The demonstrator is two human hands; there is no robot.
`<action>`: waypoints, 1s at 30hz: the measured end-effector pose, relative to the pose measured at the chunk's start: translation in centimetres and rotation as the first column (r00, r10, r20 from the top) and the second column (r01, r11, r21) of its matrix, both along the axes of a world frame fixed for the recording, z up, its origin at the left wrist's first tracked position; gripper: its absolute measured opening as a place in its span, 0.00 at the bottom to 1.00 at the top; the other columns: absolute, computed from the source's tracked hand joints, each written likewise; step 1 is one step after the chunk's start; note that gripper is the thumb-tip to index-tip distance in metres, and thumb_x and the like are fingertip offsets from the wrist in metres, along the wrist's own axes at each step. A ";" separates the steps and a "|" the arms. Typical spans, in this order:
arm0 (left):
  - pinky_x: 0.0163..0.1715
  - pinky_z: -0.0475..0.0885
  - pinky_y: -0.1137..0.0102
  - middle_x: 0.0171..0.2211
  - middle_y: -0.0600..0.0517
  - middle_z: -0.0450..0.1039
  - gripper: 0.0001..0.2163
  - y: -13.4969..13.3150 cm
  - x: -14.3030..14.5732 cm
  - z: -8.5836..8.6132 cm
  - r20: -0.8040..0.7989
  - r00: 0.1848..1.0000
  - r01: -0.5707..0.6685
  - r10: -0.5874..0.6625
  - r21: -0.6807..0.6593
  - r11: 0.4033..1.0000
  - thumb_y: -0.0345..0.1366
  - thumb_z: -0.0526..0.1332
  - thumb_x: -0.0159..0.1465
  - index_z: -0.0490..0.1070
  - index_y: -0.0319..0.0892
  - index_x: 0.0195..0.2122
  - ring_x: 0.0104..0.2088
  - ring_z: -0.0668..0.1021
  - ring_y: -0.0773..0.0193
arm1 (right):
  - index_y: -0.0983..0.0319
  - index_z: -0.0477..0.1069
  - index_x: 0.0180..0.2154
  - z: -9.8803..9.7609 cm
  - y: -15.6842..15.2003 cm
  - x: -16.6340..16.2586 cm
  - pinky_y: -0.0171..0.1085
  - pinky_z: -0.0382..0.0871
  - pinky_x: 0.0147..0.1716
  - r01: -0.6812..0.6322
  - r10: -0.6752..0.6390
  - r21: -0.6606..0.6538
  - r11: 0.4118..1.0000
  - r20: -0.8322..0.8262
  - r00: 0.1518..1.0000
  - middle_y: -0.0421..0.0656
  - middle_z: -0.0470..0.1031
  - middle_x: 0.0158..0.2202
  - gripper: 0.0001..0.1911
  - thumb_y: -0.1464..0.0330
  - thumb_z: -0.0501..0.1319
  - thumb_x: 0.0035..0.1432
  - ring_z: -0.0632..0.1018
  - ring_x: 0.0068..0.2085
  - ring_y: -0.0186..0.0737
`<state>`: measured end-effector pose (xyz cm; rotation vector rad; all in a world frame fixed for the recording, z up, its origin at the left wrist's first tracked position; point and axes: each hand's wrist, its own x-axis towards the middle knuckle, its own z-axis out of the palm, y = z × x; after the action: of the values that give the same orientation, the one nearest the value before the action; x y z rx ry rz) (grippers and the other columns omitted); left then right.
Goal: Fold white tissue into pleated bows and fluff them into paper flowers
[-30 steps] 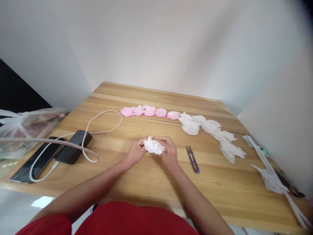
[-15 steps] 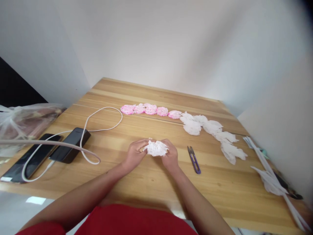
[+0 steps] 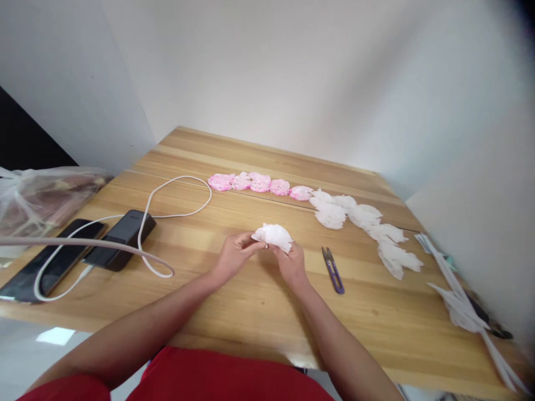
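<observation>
A white tissue-paper flower (image 3: 273, 236) is held between both hands above the wooden table (image 3: 251, 317). My left hand (image 3: 236, 253) pinches its left lower edge with thumb and fingers. My right hand (image 3: 291, 263) grips it from below on the right, some of its fingers hidden behind the paper. Purple-handled thread snips (image 3: 333, 270) lie on the table to the right of my right hand. Farther back runs a row of pink-tinged paper flowers (image 3: 259, 182), which continues rightward as white paper flowers (image 3: 330, 215).
On the left lie a black phone (image 3: 50, 259), a black power bank (image 3: 121, 239) and a looped white cable (image 3: 184, 177). A clear plastic bag (image 3: 45, 195) sits beyond the left edge. Long white plastic strips (image 3: 463, 312) lie along the right edge. Walls stand behind the table.
The flower has been tilted, so its smoother rounded side now shows instead of the ruffled face. Both hands have turned with it, and my left thumb now lies across its lower edge.
</observation>
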<state>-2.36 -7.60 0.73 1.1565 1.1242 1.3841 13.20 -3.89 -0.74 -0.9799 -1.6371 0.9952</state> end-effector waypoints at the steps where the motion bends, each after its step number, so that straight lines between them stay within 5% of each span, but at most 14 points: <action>1: 0.36 0.73 0.70 0.34 0.49 0.79 0.12 0.1 -0.1 0.0 0.063 0.998 0.017 -0.015 -0.033 0.999 0.37 0.66 0.54 0.76 0.38 0.37 0.34 0.79 0.62 | 0.59 0.77 0.41 0.0 0.0 0.0 0.44 0.70 0.47 0.014 -0.015 -0.050 0.999 -0.023 1.000 0.44 0.80 0.40 0.13 0.62 0.62 0.55 0.78 0.44 0.45; 4: 0.30 0.72 0.72 0.38 0.47 0.79 0.19 0.4 -0.4 0.0 0.136 0.990 -0.018 0.029 -0.076 0.997 0.39 0.66 0.53 0.73 0.39 0.46 0.32 0.79 0.64 | 0.62 0.77 0.40 -0.2 0.1 0.1 0.42 0.71 0.44 0.058 -0.066 -0.138 0.989 -0.059 0.996 0.44 0.81 0.39 0.15 0.59 0.61 0.56 0.79 0.41 0.44; 9: 0.19 0.66 0.76 0.30 0.48 0.78 0.14 0.2 -0.5 0.0 0.076 0.997 0.016 -0.005 -0.145 0.989 0.42 0.65 0.54 0.75 0.37 0.36 0.24 0.76 0.67 | 0.63 0.77 0.35 -0.5 -0.1 -0.1 0.40 0.71 0.39 0.081 -0.091 -0.172 0.982 -0.049 0.995 0.44 0.80 0.34 0.15 0.58 0.62 0.55 0.78 0.36 0.42; 13: 0.19 0.66 0.76 0.23 0.52 0.76 0.13 0.0 0.1 -0.2 0.063 0.996 0.077 -0.067 -0.175 0.982 0.42 0.63 0.55 0.76 0.37 0.36 0.20 0.73 0.69 | 0.63 0.76 0.31 -0.4 -0.4 -0.3 0.37 0.70 0.37 0.086 -0.101 -0.209 0.974 -0.060 0.993 0.42 0.79 0.30 0.14 0.58 0.63 0.55 0.77 0.33 0.39; 20: 0.23 0.65 0.76 0.21 0.55 0.70 0.09 -0.1 -0.2 -0.7 -0.120 0.992 0.045 -0.049 -0.034 0.998 0.37 0.59 0.59 0.72 0.39 0.24 0.21 0.70 0.70 | 0.63 0.77 0.33 0.5 -0.9 -0.6 0.39 0.72 0.39 0.033 -0.056 -0.258 0.965 -0.084 0.995 0.44 0.80 0.33 0.14 0.58 0.64 0.52 0.79 0.35 0.42; 27: 0.32 0.66 0.73 0.35 0.51 0.76 0.07 -0.1 -1.1 -0.4 -0.356 0.924 -0.082 0.140 0.174 0.981 0.36 0.59 0.63 0.74 0.40 0.38 0.32 0.74 0.66 | 0.63 0.77 0.39 0.6 -1.0 -0.7 0.43 0.72 0.44 0.021 -0.055 -0.276 0.961 -0.117 0.992 0.46 0.81 0.40 0.16 0.61 0.66 0.50 0.80 0.41 0.46; 30: 0.31 0.65 0.73 0.30 0.53 0.73 0.07 -0.4 -1.2 0.3 -0.424 0.885 -0.122 0.190 0.181 0.976 0.37 0.59 0.64 0.73 0.40 0.33 0.29 0.72 0.67 | 0.64 0.77 0.39 0.4 -1.0 -0.7 0.42 0.72 0.44 0.062 -0.101 -0.295 0.954 -0.121 0.987 0.46 0.81 0.39 0.17 0.60 0.66 0.50 0.80 0.41 0.45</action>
<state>-3.56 -7.96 1.05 1.5713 1.4778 1.3838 12.46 -4.94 -0.34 -1.1383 -1.3512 1.2413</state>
